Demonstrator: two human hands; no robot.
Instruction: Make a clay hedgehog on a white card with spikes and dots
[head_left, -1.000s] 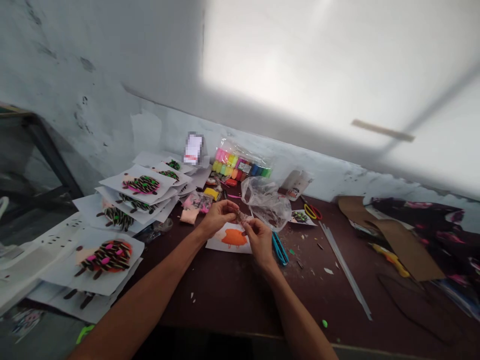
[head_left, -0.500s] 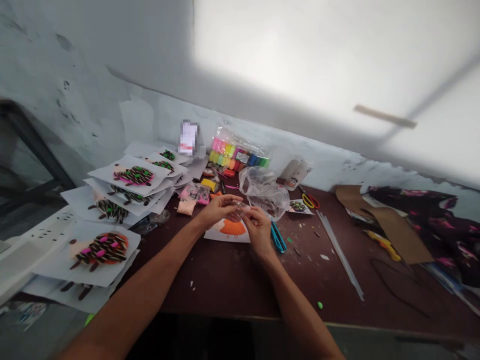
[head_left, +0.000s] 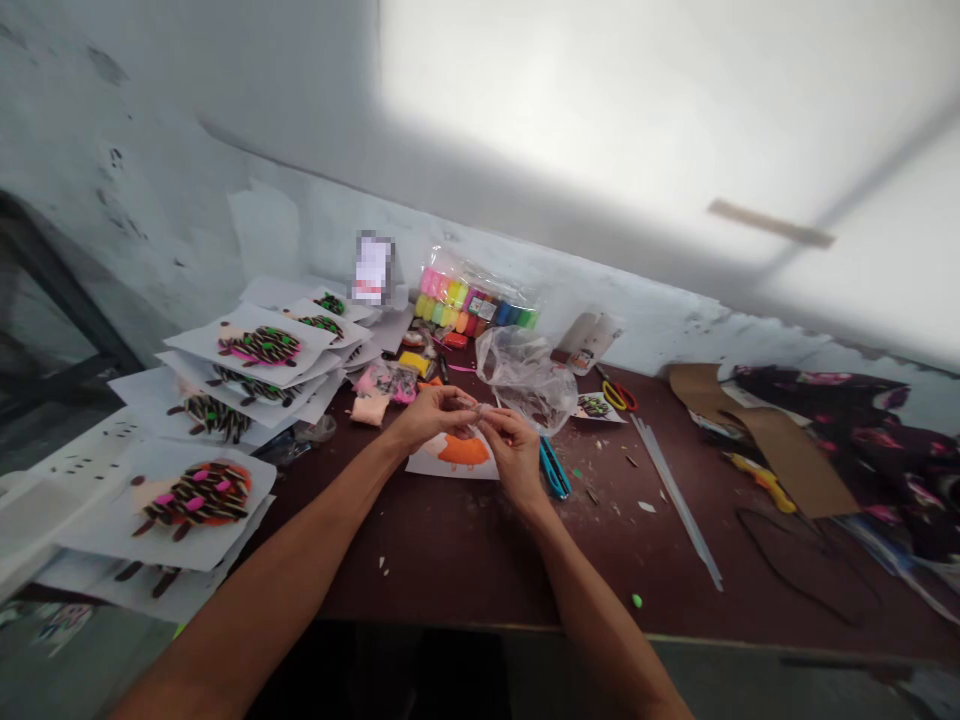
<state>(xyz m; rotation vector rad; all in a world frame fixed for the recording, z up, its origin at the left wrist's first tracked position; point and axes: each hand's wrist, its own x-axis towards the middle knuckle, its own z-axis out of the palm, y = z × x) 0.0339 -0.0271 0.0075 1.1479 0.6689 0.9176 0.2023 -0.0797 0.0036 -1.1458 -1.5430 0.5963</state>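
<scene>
"Fingers drawn in tight on both sides: the left hand (head_left: 431, 420) and the right hand (head_left: 516, 455) pinch a small see-through scrap (head_left: 480, 409) between their tips. What it is, I can't make out."

"And the work itself?"

"Just below the fingertips: a white card (head_left: 422, 465), with an orange shape (head_left: 460, 451) partly hidden by the hands. What shows of it has no stripes."

"So which step would you call it?"

"Readying a bit of material, I'd guess, with the stripes not yet added. Next probably calls for a light pinch to work that scrap loose, steady above the orange."

"Anything around them?"

"A teal tool (head_left: 554, 468) lies just right of the right fingers. Beyond the fingertips sits a crumpled clear bag (head_left: 517, 365); well off to their left, stacked sheets (head_left: 315, 341) bear striped hedgehogs (head_left: 262, 345); farthest, a pack of coloured clay (head_left: 476, 303) by the wall (head_left: 322, 235)."
</scene>
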